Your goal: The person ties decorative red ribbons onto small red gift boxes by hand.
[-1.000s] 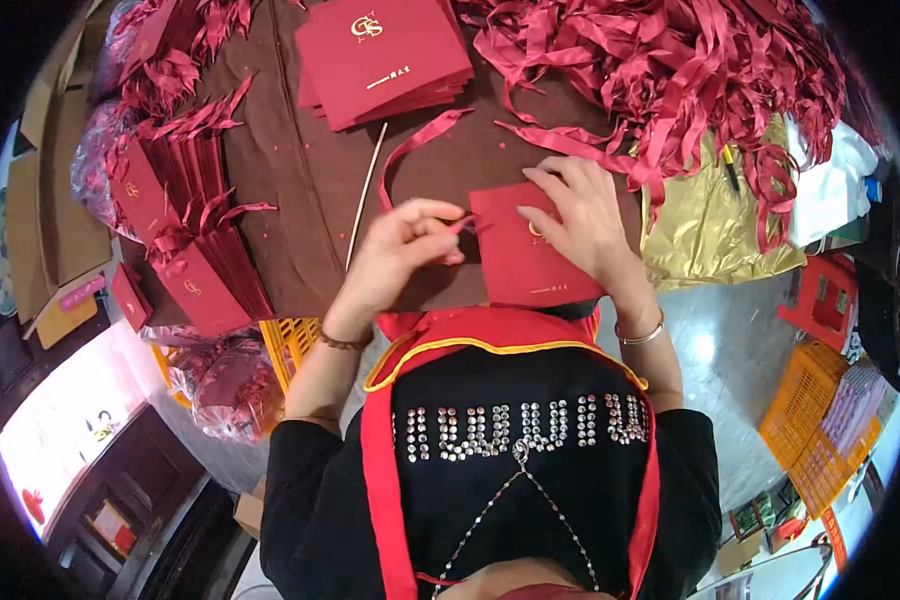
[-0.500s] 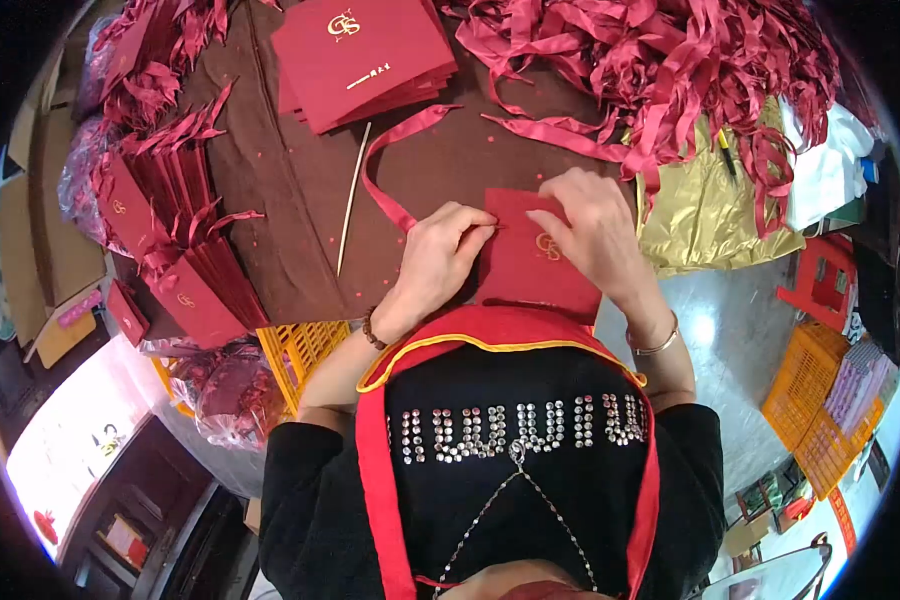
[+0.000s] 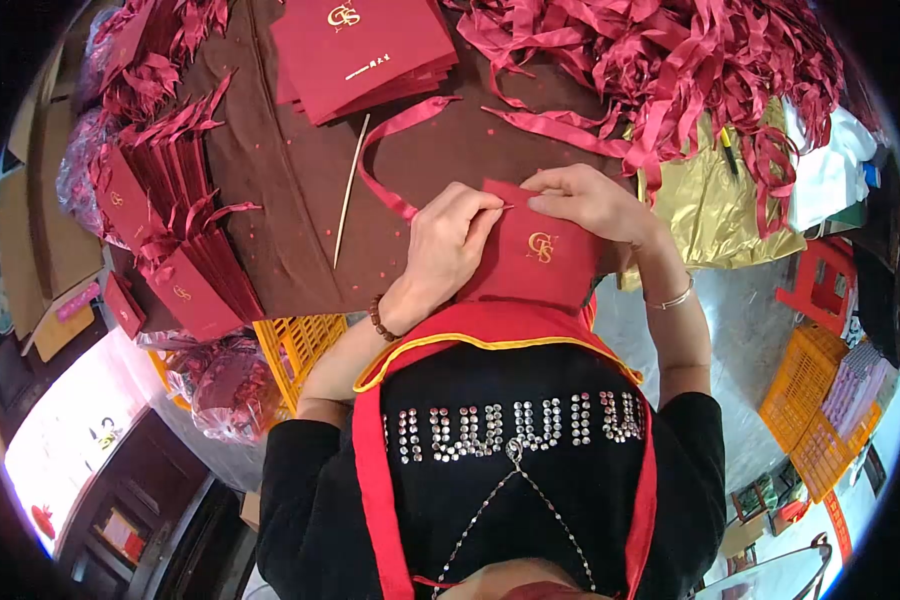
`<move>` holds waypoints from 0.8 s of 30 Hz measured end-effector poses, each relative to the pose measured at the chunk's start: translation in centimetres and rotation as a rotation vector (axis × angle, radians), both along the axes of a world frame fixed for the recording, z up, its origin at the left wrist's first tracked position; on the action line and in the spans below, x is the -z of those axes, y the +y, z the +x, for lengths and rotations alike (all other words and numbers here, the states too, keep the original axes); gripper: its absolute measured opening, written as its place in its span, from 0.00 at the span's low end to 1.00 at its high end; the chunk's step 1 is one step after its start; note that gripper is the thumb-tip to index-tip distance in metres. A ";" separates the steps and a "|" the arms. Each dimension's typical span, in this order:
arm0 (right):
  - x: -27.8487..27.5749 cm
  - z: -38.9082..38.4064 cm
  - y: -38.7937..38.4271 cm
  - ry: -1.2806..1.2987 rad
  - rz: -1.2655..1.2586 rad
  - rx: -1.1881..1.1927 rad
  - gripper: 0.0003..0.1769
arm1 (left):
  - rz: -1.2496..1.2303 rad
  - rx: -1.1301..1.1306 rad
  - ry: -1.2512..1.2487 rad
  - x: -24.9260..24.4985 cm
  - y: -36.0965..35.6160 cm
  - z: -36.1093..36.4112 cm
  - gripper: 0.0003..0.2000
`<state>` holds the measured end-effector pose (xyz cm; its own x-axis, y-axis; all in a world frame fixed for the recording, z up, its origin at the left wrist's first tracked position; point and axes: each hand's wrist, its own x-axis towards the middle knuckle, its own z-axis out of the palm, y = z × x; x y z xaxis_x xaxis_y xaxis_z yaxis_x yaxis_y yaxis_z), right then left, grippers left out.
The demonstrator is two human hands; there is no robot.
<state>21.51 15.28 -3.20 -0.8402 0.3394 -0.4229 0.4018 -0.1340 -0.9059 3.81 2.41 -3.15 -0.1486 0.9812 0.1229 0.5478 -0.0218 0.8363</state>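
A flat red paper bag point(image 3: 515, 265) with a gold logo lies at the table's near edge, against my apron. At its upper left edge my left hand point(image 3: 445, 240) is closed in a pinch, with a red ribbon point(image 3: 378, 165) running out from under it and curving up the table. A tiny bit of ribbon seems to show at the fingertips, by the bag. My right hand point(image 3: 590, 205) grips the bag's upper right part, thumb on the front and fingers bent behind it. The exact spot where ribbon meets bag is mostly covered by fingers.
A stack of similar bags point(image 3: 370, 50) lies at the far side, near a thin stick point(image 3: 350, 190). Bundles of beribboned bags point(image 3: 195, 290) stand at left. Heaped ribbons point(image 3: 660, 70) and gold plastic point(image 3: 695, 215) fill the right. Yellow crates point(image 3: 310, 350) sit below.
My right hand has come down from above the bag and now grips its upper right part. My left fingertips have shifted slightly right and up along the bag's edge.
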 end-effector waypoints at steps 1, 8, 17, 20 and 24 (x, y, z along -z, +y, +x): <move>0.4 0.1 -0.1 0.001 0.000 0.003 0.19 | 0.000 0.003 0.001 0.1 0.1 0.0 0.04; 0.8 0.2 -0.3 0.020 -0.158 0.051 0.17 | 0.077 0.044 0.079 0.0 0.6 0.2 0.04; 1.0 0.3 -0.8 0.024 -0.141 0.095 0.19 | 0.099 0.097 0.176 -0.6 1.0 0.2 0.04; 0.7 0.2 -0.9 0.029 -0.143 0.104 0.18 | 0.065 0.100 0.111 -0.5 1.1 0.1 0.04; 0.7 0.3 -0.9 0.022 -0.104 0.105 0.18 | -0.007 0.076 -0.032 -0.6 1.1 -0.2 0.03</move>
<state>21.80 14.36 -3.88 -0.8119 0.3812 -0.4421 0.3609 -0.2674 -0.8934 3.65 3.48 -2.59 -0.0775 0.9907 0.1120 0.5180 -0.0560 0.8536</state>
